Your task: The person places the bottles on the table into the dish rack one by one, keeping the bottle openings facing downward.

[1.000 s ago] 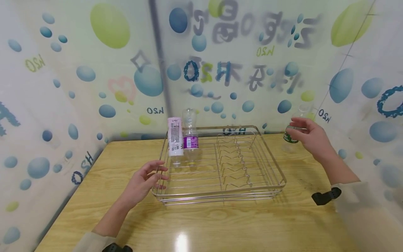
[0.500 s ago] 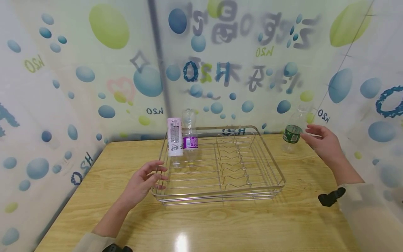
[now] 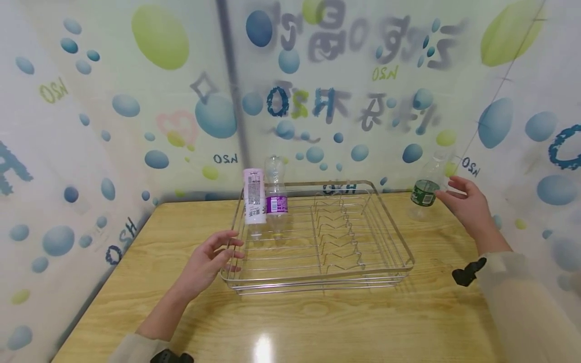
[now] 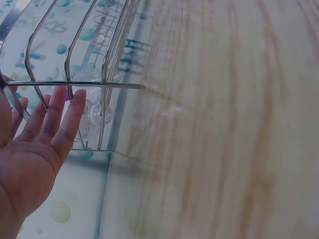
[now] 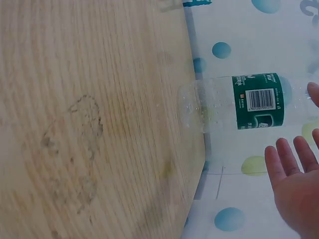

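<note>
A metal wire dish rack stands on the table, and my left hand is at its left side. In the left wrist view, the loosely extended fingers reach the rack's wires. Inside the rack's left part stand a bottle with a pink and white sleeve and a clear bottle with a purple label. A bottle neck points down through the wires there. To the rack's right, a clear bottle with a green label stands upright. Just right of it is my right hand, fingers spread and holding nothing.
The wooden table meets a printed fabric wall at the back, and fabric also closes off both sides. The rack's right half has a row of wavy wire dividers. Dark marks show on the table at the right.
My right hand has let go of the green-labelled bottle and moved right, so the label now shows nearly whole. The left hand stays at the rack.
</note>
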{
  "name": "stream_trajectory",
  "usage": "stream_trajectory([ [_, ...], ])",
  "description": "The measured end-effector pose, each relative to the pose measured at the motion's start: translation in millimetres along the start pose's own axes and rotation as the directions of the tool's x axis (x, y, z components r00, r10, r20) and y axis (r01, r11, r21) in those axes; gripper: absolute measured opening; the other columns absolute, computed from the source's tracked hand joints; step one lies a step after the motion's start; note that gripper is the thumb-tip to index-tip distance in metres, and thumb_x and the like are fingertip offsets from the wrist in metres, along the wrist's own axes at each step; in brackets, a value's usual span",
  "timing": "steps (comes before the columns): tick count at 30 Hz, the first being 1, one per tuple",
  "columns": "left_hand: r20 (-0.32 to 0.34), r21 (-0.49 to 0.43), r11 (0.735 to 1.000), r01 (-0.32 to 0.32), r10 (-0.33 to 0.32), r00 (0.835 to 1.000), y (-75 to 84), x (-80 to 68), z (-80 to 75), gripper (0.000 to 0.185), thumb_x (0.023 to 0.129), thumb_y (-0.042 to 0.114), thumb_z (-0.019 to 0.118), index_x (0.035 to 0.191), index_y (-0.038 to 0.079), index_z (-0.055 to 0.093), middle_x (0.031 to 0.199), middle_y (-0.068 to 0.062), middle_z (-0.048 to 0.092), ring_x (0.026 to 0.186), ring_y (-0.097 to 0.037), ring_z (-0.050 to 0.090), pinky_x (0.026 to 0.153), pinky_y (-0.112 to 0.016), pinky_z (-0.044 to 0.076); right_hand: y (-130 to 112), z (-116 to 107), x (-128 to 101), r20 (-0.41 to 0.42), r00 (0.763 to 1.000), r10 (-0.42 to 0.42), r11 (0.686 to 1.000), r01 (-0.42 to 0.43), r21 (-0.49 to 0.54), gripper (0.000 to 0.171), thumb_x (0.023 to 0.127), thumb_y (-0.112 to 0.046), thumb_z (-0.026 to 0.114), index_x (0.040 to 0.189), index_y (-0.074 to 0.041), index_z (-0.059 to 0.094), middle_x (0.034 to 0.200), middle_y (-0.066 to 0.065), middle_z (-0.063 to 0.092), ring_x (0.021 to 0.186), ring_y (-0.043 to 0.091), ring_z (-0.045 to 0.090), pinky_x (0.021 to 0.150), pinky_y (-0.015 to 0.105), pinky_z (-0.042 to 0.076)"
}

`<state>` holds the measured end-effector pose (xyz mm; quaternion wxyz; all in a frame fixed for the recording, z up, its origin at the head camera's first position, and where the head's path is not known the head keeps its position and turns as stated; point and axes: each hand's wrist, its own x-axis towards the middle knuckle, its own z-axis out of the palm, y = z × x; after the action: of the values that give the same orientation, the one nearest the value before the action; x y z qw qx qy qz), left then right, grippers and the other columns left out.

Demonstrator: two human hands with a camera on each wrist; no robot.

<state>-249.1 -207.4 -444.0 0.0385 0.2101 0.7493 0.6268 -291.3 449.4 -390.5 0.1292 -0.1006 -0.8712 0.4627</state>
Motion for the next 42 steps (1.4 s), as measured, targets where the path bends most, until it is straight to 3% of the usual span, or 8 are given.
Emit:
stream_trajectory([
  [3, 0.000, 0.003, 1.000, 0.004, -0.004, 1.000, 0.4, 0.2, -0.6, 0.041, 0.115, 0.008, 0.055, 0.155, 0.000, 0.048, 0.142, -0.036, 0.055, 0.113, -0.028, 0.078, 0.084, -0.043, 0.071, -0.9, 5.0, 8.4, 0.003, 1.000, -0.002, 1.000, 0.002, 0.024, 0.098, 0.106, -0.059, 0.065, 0.178, -0.017, 0.013, 0.184, 0.017, 0.017, 0.164, 0.047, 0.031, 0.128, 0.055, 0.045],
  [6, 0.001, 0.001, 1.000, 0.007, -0.007, 1.000, 0.6, 0.1, -1.0, 0.041, 0.115, 0.008, 0.055, 0.155, 0.000, 0.048, 0.143, -0.037, 0.054, 0.114, -0.029, 0.077, 0.085, -0.043, 0.071, -3.1, 11.3, 16.6, 0.007, 1.000, -0.003, 0.998, 0.003, 0.066, 0.101, 0.106, -0.057, 0.066, 0.178, -0.015, 0.008, 0.185, 0.019, 0.012, 0.166, 0.049, 0.025, 0.130, 0.068, 0.034],
  [14, 0.010, -0.021, 1.000, 0.006, -0.006, 1.000, 0.8, 0.3, 0.1, 0.045, 0.115, 0.009, 0.055, 0.157, -0.004, 0.044, 0.145, -0.035, 0.054, 0.114, -0.028, 0.077, 0.085, -0.044, 0.071, -6.0, 23.3, 28.9, 0.036, 0.999, 0.038, 0.990, -0.043, 0.133, 0.106, 0.106, -0.056, 0.068, 0.178, -0.013, 0.003, 0.185, 0.019, 0.004, 0.168, 0.050, 0.015, 0.134, 0.069, 0.025],
  [28, 0.004, -0.032, 0.999, 0.014, -0.014, 1.000, 0.2, 0.4, 0.2, 0.042, 0.115, 0.007, 0.055, 0.155, 0.001, 0.047, 0.145, -0.037, 0.053, 0.115, -0.032, 0.077, 0.085, -0.044, 0.071, -3.0, 32.1, 29.1, -0.003, 0.999, 0.034, 0.994, -0.033, 0.101, 0.096, 0.108, -0.052, 0.065, 0.177, -0.012, 0.011, 0.183, 0.023, 0.016, 0.164, 0.052, 0.022, 0.131, 0.070, 0.031],
  [30, 0.005, -0.033, 0.999, 0.017, -0.016, 1.000, 0.1, 0.9, 0.5, 0.041, 0.115, 0.008, 0.055, 0.155, 0.003, 0.048, 0.145, -0.038, 0.053, 0.115, -0.032, 0.077, 0.085, -0.044, 0.071, -5.6, 30.0, 26.9, -0.002, 1.000, 0.019, 0.996, -0.018, 0.086, 0.096, 0.108, -0.053, 0.065, 0.177, -0.013, 0.013, 0.182, 0.023, 0.020, 0.162, 0.050, 0.026, 0.129, 0.064, 0.037],
  [33, 0.006, -0.030, 0.999, 0.020, -0.020, 1.000, 0.2, 1.5, 0.7, 0.041, 0.115, 0.007, 0.055, 0.155, 0.004, 0.049, 0.145, -0.037, 0.053, 0.115, -0.034, 0.077, 0.085, -0.043, 0.071, -12.5, 25.3, 22.5, 0.006, 1.000, -0.030, 0.998, 0.029, 0.053, 0.096, 0.107, -0.054, 0.066, 0.177, -0.015, 0.015, 0.181, 0.022, 0.025, 0.158, 0.047, 0.032, 0.114, 0.038, 0.050],
  [37, 0.009, -0.021, 1.000, 0.023, -0.023, 1.000, 1.8, 1.6, 0.9, 0.043, 0.115, 0.006, 0.055, 0.157, 0.002, 0.047, 0.146, -0.037, 0.053, 0.116, -0.034, 0.077, 0.085, -0.043, 0.071, -26.7, 19.3, 13.6, 0.023, 0.994, -0.105, 0.994, 0.104, 0.042, 0.092, 0.107, -0.052, 0.067, 0.178, -0.021, 0.016, 0.180, 0.017, 0.029, 0.155, 0.042, 0.036, 0.087, 0.008, 0.044],
  [42, 0.006, -0.008, 0.999, 0.031, -0.031, 0.999, 2.7, -0.5, -0.1, 0.046, 0.115, 0.007, 0.055, 0.159, -0.001, 0.044, 0.146, -0.037, 0.054, 0.116, -0.030, 0.077, 0.086, -0.042, 0.071, -48.5, 15.7, 0.2, 0.022, 0.984, -0.179, 0.982, 0.177, 0.059, 0.088, 0.108, -0.048, 0.068, 0.176, -0.021, 0.019, 0.178, 0.010, 0.037, 0.137, 0.010, 0.048, 0.082, 0.008, 0.046],
])
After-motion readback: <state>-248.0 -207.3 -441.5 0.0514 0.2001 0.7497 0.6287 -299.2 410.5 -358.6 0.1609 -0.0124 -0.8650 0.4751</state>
